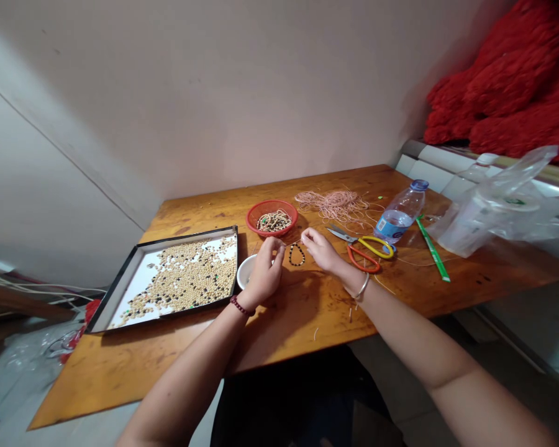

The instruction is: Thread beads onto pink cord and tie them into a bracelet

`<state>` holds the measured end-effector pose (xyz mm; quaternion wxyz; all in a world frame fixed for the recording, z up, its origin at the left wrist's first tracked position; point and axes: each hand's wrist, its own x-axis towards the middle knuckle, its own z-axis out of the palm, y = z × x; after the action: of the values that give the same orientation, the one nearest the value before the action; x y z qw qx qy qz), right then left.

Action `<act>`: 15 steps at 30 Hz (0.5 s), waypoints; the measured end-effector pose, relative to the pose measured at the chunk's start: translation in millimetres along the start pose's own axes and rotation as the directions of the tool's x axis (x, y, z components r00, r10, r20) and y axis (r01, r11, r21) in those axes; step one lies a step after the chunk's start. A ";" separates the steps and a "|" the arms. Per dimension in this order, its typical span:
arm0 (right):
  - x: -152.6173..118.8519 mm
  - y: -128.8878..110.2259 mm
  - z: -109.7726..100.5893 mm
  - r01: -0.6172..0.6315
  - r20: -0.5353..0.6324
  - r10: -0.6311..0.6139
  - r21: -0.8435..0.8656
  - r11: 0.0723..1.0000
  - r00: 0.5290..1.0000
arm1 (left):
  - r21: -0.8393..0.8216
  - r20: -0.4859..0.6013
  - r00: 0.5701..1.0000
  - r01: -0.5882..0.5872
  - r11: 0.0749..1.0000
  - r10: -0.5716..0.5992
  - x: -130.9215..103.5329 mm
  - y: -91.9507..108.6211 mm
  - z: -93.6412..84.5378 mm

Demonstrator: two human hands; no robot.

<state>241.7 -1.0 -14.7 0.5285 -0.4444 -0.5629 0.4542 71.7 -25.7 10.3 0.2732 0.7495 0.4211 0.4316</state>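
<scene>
A small loop of dark and pale beads, a beaded bracelet point(297, 254), hangs between my hands above the table. Its thin cord runs out to both sides. My left hand point(265, 268) pinches one side of the cord, fingers closed. On the other side my right hand point(320, 249) has its thumb and fingertips closed on the cord too. Just behind my left hand, partly hidden by it, stands a white bowl point(245, 270). Beyond both hands, a red plastic basket point(252, 225) holds beaded strings.
A black-rimmed tray point(129, 273) of loose beads lies left on the wooden table point(279, 347). Scissors point(368, 248), a tangle of pink cord point(333, 203), a water bottle point(400, 214), a green strip point(433, 251) and a plastic bag point(475, 223) lie to the right.
</scene>
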 end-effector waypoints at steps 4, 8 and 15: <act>-5.3 -12.7 0.7 -0.146 0.168 0.127 0.101 0.984 0.977 | -0.263 0.039 0.989 0.150 0.953 -0.145 2.9 -0.6 -2.4; -9.1 -17.2 5.1 -0.149 0.220 0.126 0.092 0.984 0.967 | -0.413 0.133 0.948 0.318 0.854 -0.288 3.2 -1.1 -3.6; -8.2 -10.2 9.6 -0.098 0.074 0.093 0.069 0.993 0.993 | -0.578 0.206 0.928 0.372 0.727 -0.311 1.4 2.8 -3.0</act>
<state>232.3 -11.3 -6.5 0.5020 -0.4351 -0.5423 0.5144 70.5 -25.7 14.6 0.5932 0.5509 0.3773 0.4497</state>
